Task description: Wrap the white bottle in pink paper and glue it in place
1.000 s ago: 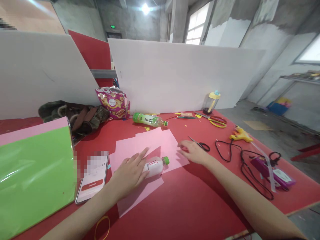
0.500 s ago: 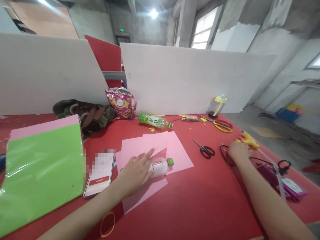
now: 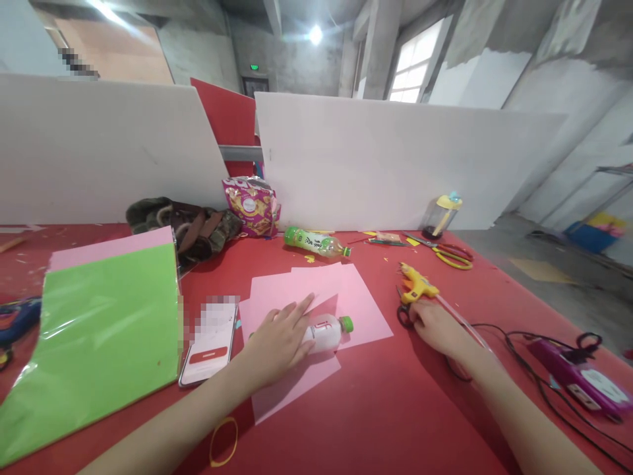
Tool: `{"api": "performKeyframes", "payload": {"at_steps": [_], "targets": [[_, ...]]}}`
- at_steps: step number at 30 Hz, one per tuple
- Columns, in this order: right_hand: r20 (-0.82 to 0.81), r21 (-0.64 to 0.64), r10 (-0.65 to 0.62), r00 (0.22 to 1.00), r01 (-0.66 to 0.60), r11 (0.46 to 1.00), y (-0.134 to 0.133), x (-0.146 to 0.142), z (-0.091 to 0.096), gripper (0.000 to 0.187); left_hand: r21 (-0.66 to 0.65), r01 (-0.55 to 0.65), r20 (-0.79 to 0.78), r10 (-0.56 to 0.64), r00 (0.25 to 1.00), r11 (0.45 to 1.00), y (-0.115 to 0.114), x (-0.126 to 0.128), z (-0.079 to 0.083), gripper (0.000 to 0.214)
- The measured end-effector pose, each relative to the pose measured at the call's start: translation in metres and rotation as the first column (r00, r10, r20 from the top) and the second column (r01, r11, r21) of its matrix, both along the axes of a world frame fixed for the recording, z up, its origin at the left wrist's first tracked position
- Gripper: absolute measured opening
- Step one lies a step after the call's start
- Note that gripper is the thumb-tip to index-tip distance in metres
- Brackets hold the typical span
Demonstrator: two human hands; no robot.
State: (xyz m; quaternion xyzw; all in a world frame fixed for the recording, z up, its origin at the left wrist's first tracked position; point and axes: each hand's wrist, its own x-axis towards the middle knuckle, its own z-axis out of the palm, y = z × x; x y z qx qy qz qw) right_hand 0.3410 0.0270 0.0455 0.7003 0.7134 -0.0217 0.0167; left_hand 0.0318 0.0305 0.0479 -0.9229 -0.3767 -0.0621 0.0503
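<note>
My right hand (image 3: 437, 326) is closed around the handle of a yellow glue gun (image 3: 416, 282), whose nozzle points up and left. A clear glue stick (image 3: 467, 322) trails from its back. Black-handled scissors (image 3: 403, 315) lie beside that hand, partly covered by it. My left hand (image 3: 279, 343) lies with fingers stretched out over a small white bottle (image 3: 325, 332) with a green cap. That bottle rests on its side on overlapping sheets of pink paper (image 3: 366, 310); its left part is hidden under the hand.
A phone (image 3: 210, 346) and a plastic-wrapped pack of green paper (image 3: 109, 343) lie at left. Behind are a green-labelled bottle (image 3: 316, 243), a snack bag (image 3: 253, 206), a yellow-lidded jar (image 3: 442, 216) and more scissors (image 3: 448, 254). A purple power strip (image 3: 578, 376) with black cords sits right.
My right hand has moved left with the glue gun, from the table's right side to beside the scissors. My left hand stays on the bottle. The view has shifted slightly.
</note>
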Motion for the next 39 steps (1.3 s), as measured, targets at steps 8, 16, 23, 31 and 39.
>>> {"api": "performKeyframes", "payload": {"at_steps": [8,16,23,31,39], "targets": [[-0.083,-0.160,0.041,0.996,-0.054,0.986,-0.009,0.018,0.012,0.020,0.000,-0.017,0.007,0.017,1.000,1.000,0.001,-0.001,-0.002,0.038],[-0.067,-0.045,0.030,0.997,-0.033,0.998,-0.002,0.009,0.017,0.012,-0.025,-0.038,0.116,0.041,0.992,0.999,0.005,-0.002,-0.001,0.041],[-0.376,0.062,0.101,0.921,-0.084,0.995,0.009,-0.043,0.045,0.061,0.066,-0.010,0.394,-0.017,0.919,0.998,0.007,-0.009,0.009,0.042],[-0.915,-0.001,-0.013,0.403,0.029,1.000,0.051,-0.072,0.052,0.073,-0.176,-0.112,0.686,0.204,0.699,0.978,-0.002,-0.012,0.017,0.048],[-0.849,0.053,-0.026,0.528,0.133,0.990,0.049,-0.057,0.059,0.022,-0.527,-0.089,0.493,0.389,0.779,0.845,0.007,-0.016,0.018,0.051]]}}
